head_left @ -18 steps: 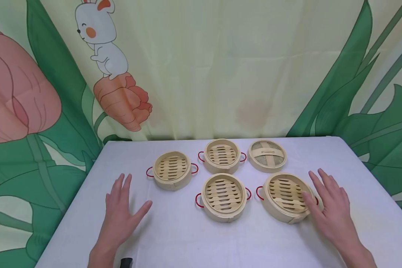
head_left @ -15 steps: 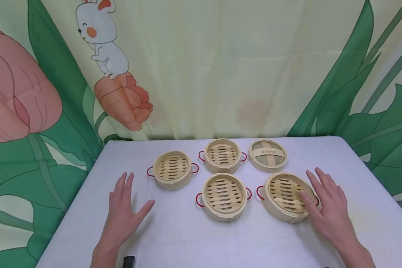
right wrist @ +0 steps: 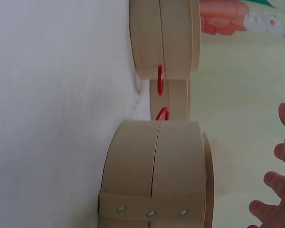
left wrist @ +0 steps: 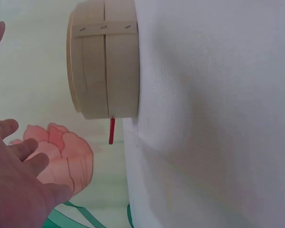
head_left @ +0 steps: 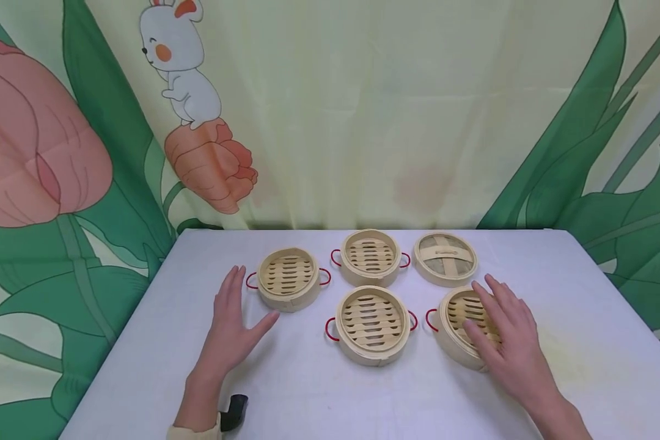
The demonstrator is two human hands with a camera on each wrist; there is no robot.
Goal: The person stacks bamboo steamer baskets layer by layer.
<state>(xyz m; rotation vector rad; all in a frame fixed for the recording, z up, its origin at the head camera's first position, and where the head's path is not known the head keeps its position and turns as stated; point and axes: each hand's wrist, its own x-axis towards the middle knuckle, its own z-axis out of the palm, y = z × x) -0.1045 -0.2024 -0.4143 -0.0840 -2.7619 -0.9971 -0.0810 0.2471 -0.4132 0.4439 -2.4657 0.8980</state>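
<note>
In the head view my left hand (head_left: 228, 333) hovers over the table with fingers straight and thumb spread, holding nothing. Nearest to it is the left bamboo steamer basket (head_left: 288, 275), round with a slatted base and red loop handles. My right hand (head_left: 508, 342), fingers extended, overlaps the right steamer basket (head_left: 459, 330) and hides its right side and handle. The right wrist view shows that basket's side wall (right wrist: 154, 166) below the spread fingers (right wrist: 275, 183). A front middle steamer basket (head_left: 373, 327) sits between the hands, with a back steamer basket (head_left: 371, 256) behind it.
A round bamboo steamer lid (head_left: 445, 260) with a crossed band lies at the back right. All stand on a white-covered table (head_left: 330, 403). Behind the table's far edge hangs a curtain (head_left: 330, 110) printed with a rabbit, a carrot and leaves.
My left hand has moved right and slightly forward, closer to the left basket. The right hand has shifted left, further over the right basket. The view has shifted slightly; the baskets stay in place.
</note>
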